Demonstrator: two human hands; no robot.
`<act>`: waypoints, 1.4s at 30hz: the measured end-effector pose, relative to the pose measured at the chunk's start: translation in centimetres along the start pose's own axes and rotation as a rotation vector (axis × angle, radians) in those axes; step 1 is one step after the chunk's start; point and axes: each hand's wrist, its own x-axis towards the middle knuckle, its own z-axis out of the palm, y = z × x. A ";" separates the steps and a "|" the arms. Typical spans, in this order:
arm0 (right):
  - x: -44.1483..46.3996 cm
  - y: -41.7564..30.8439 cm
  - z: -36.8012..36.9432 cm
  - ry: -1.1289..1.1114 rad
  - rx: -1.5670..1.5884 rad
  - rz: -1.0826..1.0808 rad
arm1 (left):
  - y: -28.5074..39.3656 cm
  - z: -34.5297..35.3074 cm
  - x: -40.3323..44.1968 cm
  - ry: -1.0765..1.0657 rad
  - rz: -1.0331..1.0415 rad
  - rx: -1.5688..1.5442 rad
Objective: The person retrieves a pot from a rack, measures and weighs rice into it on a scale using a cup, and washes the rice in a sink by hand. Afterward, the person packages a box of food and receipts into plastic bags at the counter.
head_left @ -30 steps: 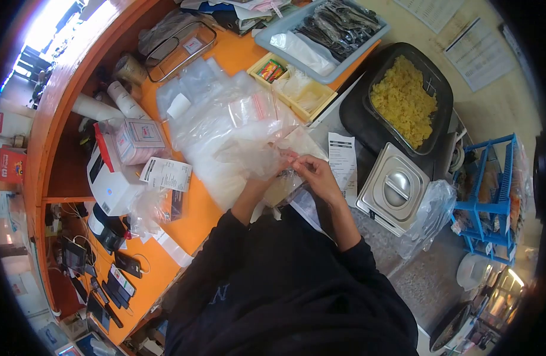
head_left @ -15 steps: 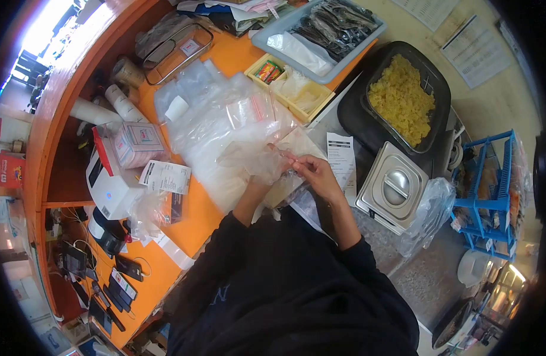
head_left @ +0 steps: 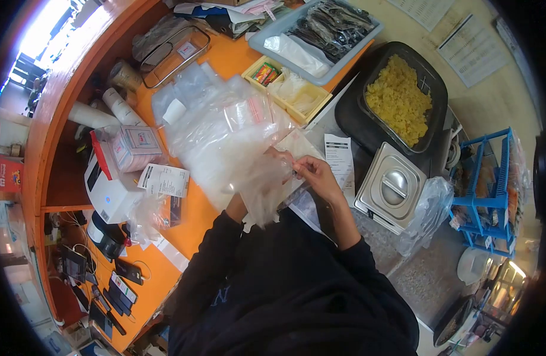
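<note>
In front of my body both hands are together at a clear plastic bag (head_left: pixel 260 178), which hangs loose and partly blurred. My right hand (head_left: pixel 317 177) pinches at the bag's right edge with thumb and forefinger. My left hand (head_left: pixel 277 155) grips the bag, and its palm and most of its fingers are hidden behind the film. Under the hands lies a spread of clear plastic bags (head_left: pixel 204 139) on the orange counter (head_left: pixel 204 213). A printed receipt (head_left: pixel 339 160) lies to the right of my right hand.
A lidded steel container (head_left: pixel 391 187) and a black pan of yellow food (head_left: pixel 398 101) stand on the right. Behind are a yellow tray (head_left: pixel 308 113) and a grey tub of wrapped dark items (head_left: pixel 261 38). A white printer (head_left: pixel 110 193) and phones (head_left: pixel 129 270) sit left.
The bag has swung down and toward my body, now covering more of my left hand and wrist. My right hand stays pinched in nearly the same place.
</note>
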 end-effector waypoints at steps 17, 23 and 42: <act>2.0 -0.3 -1.0 0.487 -0.940 -0.463 | -4.7 2.3 0.5 0.131 0.047 0.234; -0.4 -1.2 2.4 0.343 -0.747 -0.338 | -6.1 2.6 0.7 0.137 -0.042 -0.360; 2.1 4.6 0.4 0.354 -0.792 -0.656 | -2.2 3.1 0.1 0.335 -0.116 0.155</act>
